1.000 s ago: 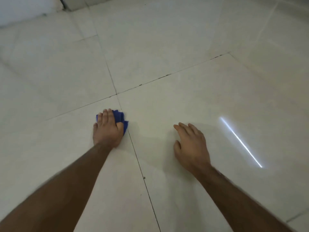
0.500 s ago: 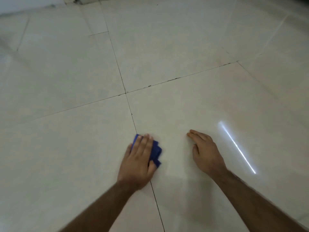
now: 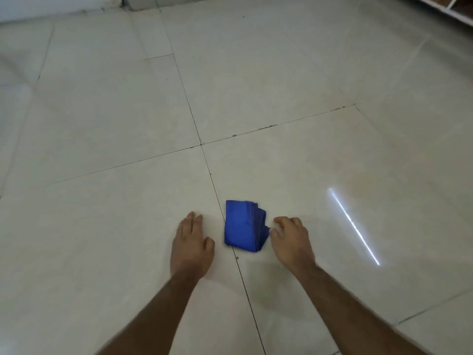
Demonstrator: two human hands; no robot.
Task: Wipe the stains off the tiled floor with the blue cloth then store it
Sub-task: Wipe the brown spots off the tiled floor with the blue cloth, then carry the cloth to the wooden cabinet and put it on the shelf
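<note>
The folded blue cloth (image 3: pixel 243 225) lies on the pale tiled floor (image 3: pixel 128 201), across a grout line. My left hand (image 3: pixel 192 245) rests flat on the tile just left of the cloth, apart from it and holding nothing. My right hand (image 3: pixel 291 239) is at the cloth's right edge with curled fingers. Its thumb and fingertips pinch the cloth's right corner. Small dark specks (image 3: pixel 266 126) dot the grout line beyond the cloth.
A bright streak of reflected light (image 3: pixel 353 226) crosses the tile to the right. A white shelf edge (image 3: pixel 448 8) shows at the top right. The wall base (image 3: pixel 51 15) and a pipe (image 3: pixel 124 0) are at the top left.
My left hand slid the cloth right and toward me, then let go and now rests beside it. My right hand moved left onto the cloth's right edge.
</note>
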